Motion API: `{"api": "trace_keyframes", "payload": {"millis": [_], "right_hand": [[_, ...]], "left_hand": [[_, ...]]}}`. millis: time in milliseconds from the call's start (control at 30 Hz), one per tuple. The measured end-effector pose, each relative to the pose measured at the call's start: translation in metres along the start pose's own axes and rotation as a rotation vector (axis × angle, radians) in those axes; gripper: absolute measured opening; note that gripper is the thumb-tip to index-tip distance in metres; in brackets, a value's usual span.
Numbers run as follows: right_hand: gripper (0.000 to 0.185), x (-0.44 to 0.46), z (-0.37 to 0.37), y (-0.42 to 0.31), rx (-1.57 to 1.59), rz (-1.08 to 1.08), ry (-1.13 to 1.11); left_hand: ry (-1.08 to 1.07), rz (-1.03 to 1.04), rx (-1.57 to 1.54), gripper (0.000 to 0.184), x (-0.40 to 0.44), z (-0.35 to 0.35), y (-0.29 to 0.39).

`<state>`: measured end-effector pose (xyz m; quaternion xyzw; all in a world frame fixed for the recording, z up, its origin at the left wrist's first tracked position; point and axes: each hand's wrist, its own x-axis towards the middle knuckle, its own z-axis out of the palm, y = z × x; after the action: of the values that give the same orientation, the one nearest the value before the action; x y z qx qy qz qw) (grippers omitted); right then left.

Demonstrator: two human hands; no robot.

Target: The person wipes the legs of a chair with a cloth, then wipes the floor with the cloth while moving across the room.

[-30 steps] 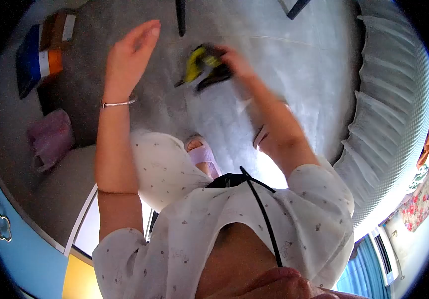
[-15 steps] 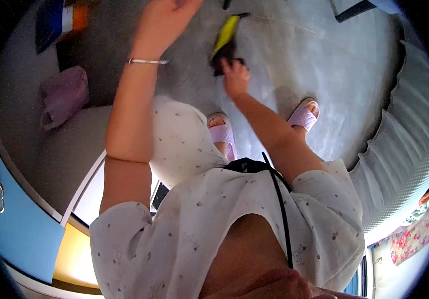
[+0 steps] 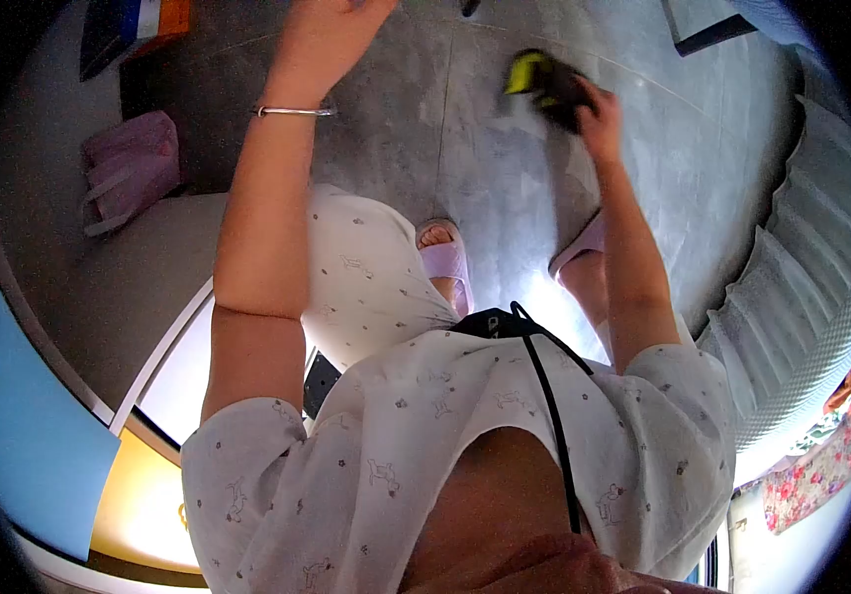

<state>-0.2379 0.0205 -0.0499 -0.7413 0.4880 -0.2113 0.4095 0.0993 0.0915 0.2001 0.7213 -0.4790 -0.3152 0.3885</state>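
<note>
One black object with a yellow-green end (image 3: 549,87), its exact shape lost to blur, sits in the right hand (image 3: 599,117) of a person dressed in white clothing with small dark prints (image 3: 396,396). The right hand is clamped on the object's black end, while the yellow-green end points leftward over a smooth grey tiled floor (image 3: 386,148). Whether the object touches the floor cannot be told from this angle. The left hand (image 3: 334,40), a thin silver bangle (image 3: 292,111) at its wrist, extends to the upper edge of the view, which crops its fingers; whether they stand apart or together cannot be told, and no item shows in it. Lavender slippers (image 3: 445,259) cover the feet, nearer the body than the object. Pale ruffled bed fabric (image 3: 806,218) hangs at right; at left are a mauve, bag-like item (image 3: 134,163) and a blue, white and orange box (image 3: 134,30). The step in hand appears to be one-handed handling of the object in front of the feet, the left hand taking no visible part. The next move, by this reading, calls for a firm grip and a controlled wrist, clear of the slippers.
</note>
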Motion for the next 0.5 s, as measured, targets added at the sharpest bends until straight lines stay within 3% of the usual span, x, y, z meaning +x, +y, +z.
{"api": "trace_keyframes", "payload": {"millis": [33,67,133,167,233,300,333,367,467,500], "right_hand": [[0.051,-0.004,-0.022,0.013,-0.201,0.106,0.048],[0.051,-0.020,-0.018,0.018,-0.210,0.109,0.054],[0.059,-0.068,0.017,0.040,-0.798,0.368,0.366],[0.063,-0.087,0.034,0.029,-0.868,0.255,0.380],[0.060,-0.102,0.072,-0.015,-0.635,0.473,0.070],[0.054,-0.144,0.139,-0.031,-0.563,0.200,0.099],[0.051,-0.152,0.150,-0.063,-0.458,0.230,-0.110],[0.053,-0.164,0.173,-0.077,-0.337,0.154,-0.164],[0.058,-0.155,0.214,-0.126,-0.168,0.157,-0.485],[0.055,-0.149,0.237,-0.125,0.017,0.117,-0.497]], "left_hand": [[0.011,0.011,0.043,0.027,0.000,-0.001,0.003],[0.021,0.026,0.084,0.027,-0.002,-0.001,0.007],[0.019,0.021,0.099,0.027,-0.004,-0.001,0.013],[0.024,0.013,0.121,0.028,-0.003,0.000,0.016],[0.020,0.036,0.095,0.027,-0.003,0.001,0.016],[0.015,0.063,0.064,0.027,-0.002,0.004,0.017],[-0.035,-0.019,0.058,0.030,-0.001,0.001,0.017],[-0.085,-0.101,0.053,0.035,0.000,0.001,0.016],[-0.014,0.015,0.255,0.031,0.002,0.006,0.007],[-0.013,0.025,0.254,0.031,0.001,0.006,0.001]]}}
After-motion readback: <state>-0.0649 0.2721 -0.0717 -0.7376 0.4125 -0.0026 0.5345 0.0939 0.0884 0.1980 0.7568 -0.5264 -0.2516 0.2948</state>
